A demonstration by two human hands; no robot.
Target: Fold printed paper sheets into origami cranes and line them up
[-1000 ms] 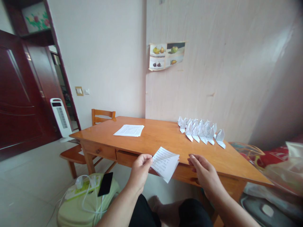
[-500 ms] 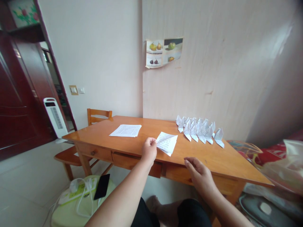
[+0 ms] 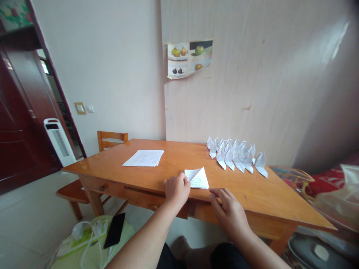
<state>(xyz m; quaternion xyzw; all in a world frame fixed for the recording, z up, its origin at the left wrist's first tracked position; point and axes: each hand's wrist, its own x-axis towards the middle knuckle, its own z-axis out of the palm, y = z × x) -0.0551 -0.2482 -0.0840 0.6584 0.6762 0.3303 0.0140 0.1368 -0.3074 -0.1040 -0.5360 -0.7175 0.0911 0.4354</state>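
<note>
A folded sheet of printed paper [image 3: 198, 178] lies on the wooden table [image 3: 157, 173] near its front edge. My left hand [image 3: 177, 189] pinches the sheet's left corner, fingers curled. My right hand [image 3: 226, 209] rests at the table's front edge just right of the sheet, fingers loosely extended, holding nothing. Several folded paper figures [image 3: 235, 155] stand in a cluster at the back right of the table. A flat stack of printed sheets [image 3: 144, 158] lies at the back left.
A wooden chair [image 3: 92, 164] stands at the table's left end. On the floor sits a green bag [image 3: 92, 243] with a power strip, cable and black phone [image 3: 114, 230]. A white tower fan [image 3: 57, 141] stands by the dark red door. Bags lie at the right.
My left hand carried the folded sheet from in front of the table up and forward, then set it down on the tabletop. My right hand let go and followed towards the table edge.
</note>
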